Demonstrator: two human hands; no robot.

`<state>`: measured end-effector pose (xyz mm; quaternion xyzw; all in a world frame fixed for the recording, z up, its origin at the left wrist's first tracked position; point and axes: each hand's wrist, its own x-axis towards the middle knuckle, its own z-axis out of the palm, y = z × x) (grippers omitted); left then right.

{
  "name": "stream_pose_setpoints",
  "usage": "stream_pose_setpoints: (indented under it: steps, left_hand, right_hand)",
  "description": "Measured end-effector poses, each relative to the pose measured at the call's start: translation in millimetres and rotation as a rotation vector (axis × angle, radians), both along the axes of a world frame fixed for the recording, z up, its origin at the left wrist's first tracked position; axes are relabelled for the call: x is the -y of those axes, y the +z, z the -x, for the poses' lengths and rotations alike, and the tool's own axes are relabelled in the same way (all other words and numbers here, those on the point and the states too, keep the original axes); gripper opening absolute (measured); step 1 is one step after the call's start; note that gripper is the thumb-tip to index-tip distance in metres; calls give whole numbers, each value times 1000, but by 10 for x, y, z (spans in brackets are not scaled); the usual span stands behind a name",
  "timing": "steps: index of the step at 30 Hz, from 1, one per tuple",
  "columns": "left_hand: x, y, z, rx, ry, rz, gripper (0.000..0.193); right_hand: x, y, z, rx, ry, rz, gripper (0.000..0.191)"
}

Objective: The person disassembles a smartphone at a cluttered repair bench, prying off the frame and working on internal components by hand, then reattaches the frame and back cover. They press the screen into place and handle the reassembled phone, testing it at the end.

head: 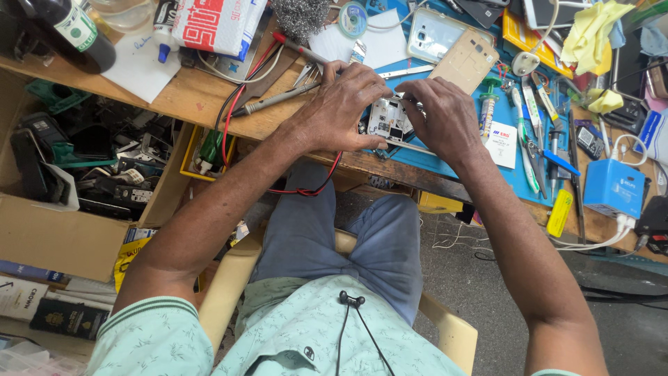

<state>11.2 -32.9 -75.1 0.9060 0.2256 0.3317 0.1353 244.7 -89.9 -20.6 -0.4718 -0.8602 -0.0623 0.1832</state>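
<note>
Where the opened phone (390,120) lies on the blue mat (424,159) at the wooden bench's (202,97) near edge, left hand (344,108) and right hand (440,115) pinch its sides with curled fingers; probes (278,99) and tools (532,125) surround it.

The left hand (346,104) and right hand (440,115) cover much of the opened phone (390,120); its small parts are too fine to tell. The bottle (66,31) is cut off by the top edge.
</note>
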Motion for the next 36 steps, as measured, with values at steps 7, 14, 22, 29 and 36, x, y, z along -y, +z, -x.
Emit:
stream_pose_setpoints:
  steps: [7,14,22,29,36]
  left_hand:
    - [-151,40,600,-5,4,23,81]
    - [94,14,895,16,-3,7,80]
    - [51,-98,1088,5,-6,25,84]
    - [-484,-70,2024,75,-43,37,81]
    - [-243,417,2449,93,-200,206,88]
  right_hand:
    - [-178,-9,621,-120,-30,60,19]
    - [66,5,899,-132,-30,75,19]
    - [71,-35,1091,-209,-30,104,19]
    - [-366,19,1719,-104,-176,270,18]
    - [110,89,1869,-570,-262,471,23]
